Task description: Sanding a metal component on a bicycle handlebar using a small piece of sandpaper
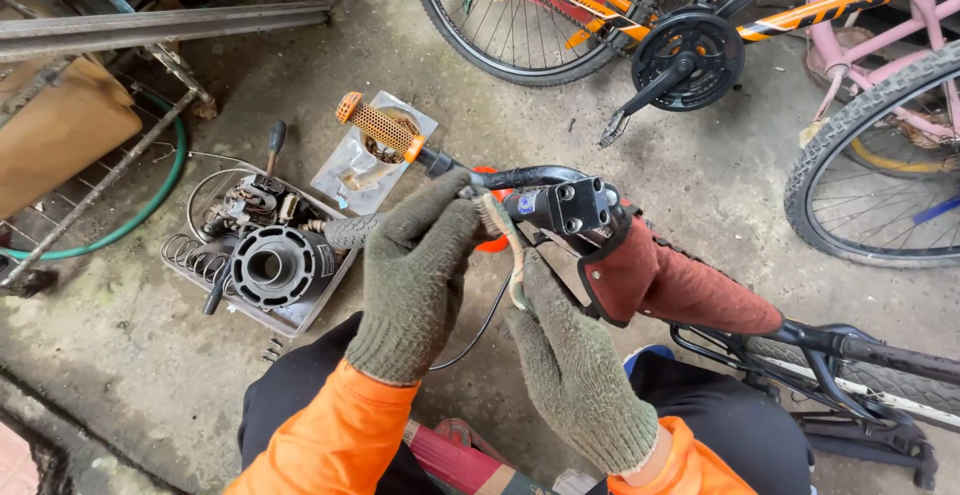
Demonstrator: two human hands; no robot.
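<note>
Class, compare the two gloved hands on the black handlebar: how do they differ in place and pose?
The left hand wraps the black handlebar beside the orange mesh grip; the right hand sits lower, under the black stem clamp. Left fingers curl over; right fingers point upward. Both wear green knitted gloves.

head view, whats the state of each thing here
left hand: gloved, gripping the handlebar by the stem
right hand: gloved, fingers under the stem
handlebar: lying sideways, orange grip on its end
stem: bolts in place
tray: on the ground, holding parts
pedal: hanging down
</note>
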